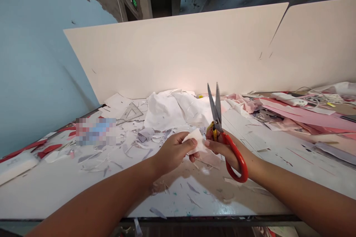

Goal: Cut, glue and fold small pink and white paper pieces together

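L hand (pixel 174 151) pinches white paper scrap (pixel 196 141), long axis approx. 9–3 o'clock; R hand (pixel 218 147), gripping red-handled scissors (pixel 241 163), blades open toward 12 o'clock, lies nearest scrap's 3 o'clock end.

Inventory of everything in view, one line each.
scissors: 1, red handles, grey blades, in right hand
paper piece: 1, white, in left hand
set square: 1, clear, far side of table
crumpled sheet: 1, white, far middle
pink sheets: several, pink, table's right end
paper scraps: many, white and grey, across table
table: 1, white, below
board: 1, cream, behind table
wall: 1, pale blue, left
left hand: 1, bare, holding paper
right hand: 1, bare, gripping scissors
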A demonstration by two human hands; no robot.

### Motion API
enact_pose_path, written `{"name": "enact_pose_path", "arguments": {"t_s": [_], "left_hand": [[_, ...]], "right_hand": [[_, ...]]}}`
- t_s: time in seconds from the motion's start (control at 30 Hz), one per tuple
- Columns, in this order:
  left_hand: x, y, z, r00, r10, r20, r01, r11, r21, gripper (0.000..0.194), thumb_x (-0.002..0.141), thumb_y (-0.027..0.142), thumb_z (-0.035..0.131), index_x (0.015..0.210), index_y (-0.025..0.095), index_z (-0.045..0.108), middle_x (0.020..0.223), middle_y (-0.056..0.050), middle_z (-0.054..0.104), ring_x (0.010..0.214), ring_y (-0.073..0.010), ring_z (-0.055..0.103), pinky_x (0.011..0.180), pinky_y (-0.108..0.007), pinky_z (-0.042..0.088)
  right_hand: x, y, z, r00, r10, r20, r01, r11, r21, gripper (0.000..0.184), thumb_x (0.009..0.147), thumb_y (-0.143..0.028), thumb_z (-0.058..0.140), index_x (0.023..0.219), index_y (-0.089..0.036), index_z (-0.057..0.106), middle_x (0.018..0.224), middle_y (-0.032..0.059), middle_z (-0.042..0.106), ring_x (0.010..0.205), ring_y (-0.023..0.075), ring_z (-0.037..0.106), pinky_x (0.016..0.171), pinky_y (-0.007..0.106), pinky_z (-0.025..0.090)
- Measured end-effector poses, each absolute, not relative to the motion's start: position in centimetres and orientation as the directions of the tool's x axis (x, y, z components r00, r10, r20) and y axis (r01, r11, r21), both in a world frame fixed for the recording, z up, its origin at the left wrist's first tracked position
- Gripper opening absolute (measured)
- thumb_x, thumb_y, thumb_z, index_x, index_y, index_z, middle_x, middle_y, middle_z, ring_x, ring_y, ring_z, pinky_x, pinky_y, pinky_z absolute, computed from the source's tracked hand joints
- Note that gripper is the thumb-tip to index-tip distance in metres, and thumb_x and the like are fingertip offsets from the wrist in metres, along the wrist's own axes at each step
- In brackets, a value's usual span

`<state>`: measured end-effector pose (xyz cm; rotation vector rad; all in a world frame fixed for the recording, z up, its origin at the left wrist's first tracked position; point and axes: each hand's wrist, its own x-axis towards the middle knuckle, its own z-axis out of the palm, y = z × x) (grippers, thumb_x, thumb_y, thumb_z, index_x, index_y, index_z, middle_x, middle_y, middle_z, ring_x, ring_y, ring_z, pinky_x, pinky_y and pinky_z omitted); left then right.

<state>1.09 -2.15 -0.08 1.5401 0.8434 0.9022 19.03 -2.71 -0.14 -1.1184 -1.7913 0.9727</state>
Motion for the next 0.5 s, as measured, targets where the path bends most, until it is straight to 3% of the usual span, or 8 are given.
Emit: {"name": "enact_pose_path", "arguments": {"t_s": [0.1, 0.27, 0.5], "left_hand": [[0.61, -1.92, 0.41, 0.285, 0.934, 0.214, 0.058, -0.240, 0.969, 0.025, 0.079, 0.038, 0.050, 0.068, 0.016, 0.053, 0.062, -0.001, 0.056, 0.054, -0.0097, 0.051, 0.055, -0.023, 0.042], [0.01, -1.36, 0.88, 0.028, 0.943, 0.331, 0.073, -0.332, 0.941, 0.028, 0.080, 0.043, 0.047, 0.067, 0.018, 0.048, 0.057, 0.002, 0.054, 0.053, -0.0101, 0.052, 0.054, -0.023, 0.042], [0.00, -1.12, 0.59, -0.030, 0.922, 0.387, 0.082, -0.384, 0.920, 0.027, 0.082, 0.042, 0.046, 0.069, 0.018, 0.049, 0.058, 0.003, 0.056, 0.052, -0.0086, 0.052, 0.054, -0.022, 0.041]], "right_hand": [[19.41, -2.90, 0.06, -0.260, 0.948, 0.186, 0.460, 0.291, -0.839, 0.034, 0.071, -0.049, 0.056, 0.082, -0.019, 0.046, 0.075, -0.0002, 0.046, 0.072, 0.0167, 0.048, 0.064, 0.030, 0.041], [19.74, -3.57, 0.43, -0.343, 0.939, 0.032, 0.629, 0.255, -0.734, 0.042, 0.072, -0.058, 0.051, 0.090, -0.021, 0.044, 0.093, 0.0065, 0.056, 0.079, 0.0216, 0.054, 0.066, 0.033, 0.043], [19.84, -3.24, 0.41, -0.319, 0.945, 0.070, 0.716, 0.288, -0.636, 0.039, 0.075, -0.055, 0.049, 0.092, -0.020, 0.042, 0.086, 0.0065, 0.058, 0.072, 0.0207, 0.054, 0.063, 0.031, 0.042]]}}
